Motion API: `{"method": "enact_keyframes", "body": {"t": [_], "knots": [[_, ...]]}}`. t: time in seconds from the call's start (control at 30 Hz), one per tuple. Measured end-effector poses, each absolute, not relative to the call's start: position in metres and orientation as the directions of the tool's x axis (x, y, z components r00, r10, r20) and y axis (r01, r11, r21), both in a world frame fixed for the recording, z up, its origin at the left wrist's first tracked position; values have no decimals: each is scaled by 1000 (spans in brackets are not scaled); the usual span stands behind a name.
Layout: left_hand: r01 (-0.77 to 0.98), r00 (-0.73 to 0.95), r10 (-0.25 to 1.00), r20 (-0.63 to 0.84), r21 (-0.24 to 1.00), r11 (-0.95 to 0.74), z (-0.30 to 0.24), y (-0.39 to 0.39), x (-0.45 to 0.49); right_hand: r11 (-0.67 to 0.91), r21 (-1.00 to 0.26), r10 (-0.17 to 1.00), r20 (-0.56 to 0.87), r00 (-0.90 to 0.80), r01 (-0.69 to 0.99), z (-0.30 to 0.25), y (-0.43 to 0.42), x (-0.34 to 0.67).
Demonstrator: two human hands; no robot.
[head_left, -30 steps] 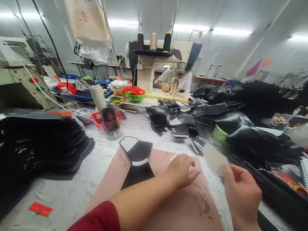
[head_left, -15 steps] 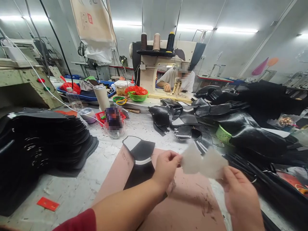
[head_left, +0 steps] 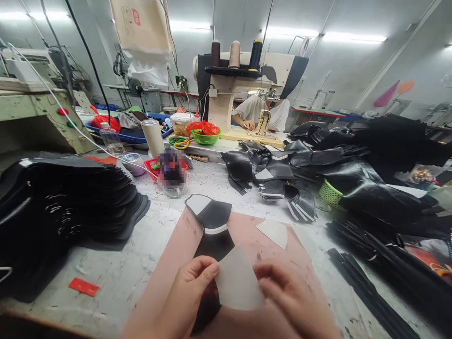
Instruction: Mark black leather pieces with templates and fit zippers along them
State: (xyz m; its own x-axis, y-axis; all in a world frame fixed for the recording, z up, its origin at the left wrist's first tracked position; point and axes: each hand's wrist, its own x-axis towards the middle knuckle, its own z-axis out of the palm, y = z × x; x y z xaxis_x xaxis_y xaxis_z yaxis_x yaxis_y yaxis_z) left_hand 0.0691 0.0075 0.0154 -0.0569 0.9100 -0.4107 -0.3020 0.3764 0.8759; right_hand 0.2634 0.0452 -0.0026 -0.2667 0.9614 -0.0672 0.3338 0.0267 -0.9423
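Observation:
A thin whitish sheet piece (head_left: 240, 278) with a curved lower edge is held up in front of me. My left hand (head_left: 192, 285) pinches its left edge between thumb and fingers. At the right edge, the fingers and thumb of my right hand (head_left: 282, 287) are closed on it, somewhat blurred. Below and behind lies a black leather-like piece (head_left: 215, 242) with a white curved strip and a white patch at its far end; its near part is partly hidden by my hands. A second whitish sheet piece (head_left: 275, 232) lies flat on the pink board (head_left: 165, 263).
A tall stack of black pieces (head_left: 70, 202) stands at left, near a red tag (head_left: 84, 286). Black parts (head_left: 271, 165), long black strips (head_left: 370, 292) and a green basket (head_left: 330, 194) occupy the right. Beyond, a co-worker (head_left: 254, 113) sits behind a sewing machine (head_left: 219, 103).
The two whitish pieces held between my hands are now separate: one lies on the pink board, the other is in my hands. Both hands have moved nearer to me, and the right one leftward.

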Motion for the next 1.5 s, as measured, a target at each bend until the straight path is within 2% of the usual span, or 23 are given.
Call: {"method": "enact_keyframes", "body": {"t": [0.1,0.2,0.27,0.33,0.5,0.63,0.73,0.83,0.97,1.23,1.5], "knots": [[-90,-70,923,-379,924,372,9,-3,50,-108,-969,962,-159,-224,224,-6,18,241],[269,-143,979,-147,946,182,1,-20,21,-278,-946,937,-305,-170,164,-8,10,240],[494,-88,994,69,869,-17,-7,-34,2,-346,-924,909,-373,-187,161,-8,9,241],[638,38,973,227,744,-199,-15,-50,-9,-377,-912,889,-405,-213,162,-8,8,238],[735,263,844,468,470,-489,-25,-71,-10,-436,-887,842,-461,-279,148,-12,4,217],[679,436,671,600,270,-683,-23,-64,-7,-439,-879,812,-477,-336,187,-14,2,203],[646,488,608,627,210,-734,-24,-58,-8,-341,-891,844,-430,-319,300,-14,2,195],[705,446,661,604,218,-675,-32,-56,-10,-153,-900,914,-286,-289,407,-16,3,189],[759,445,662,604,138,-636,-40,-51,-9,-3,-898,948,-142,-284,440,-26,10,184],[769,489,670,558,88,-634,-39,-45,-5,39,-889,948,-112,-298,456,-36,19,186],[764,484,700,525,137,-631,-39,-44,-6,45,-882,948,-111,-300,470,-36,19,185]]}}
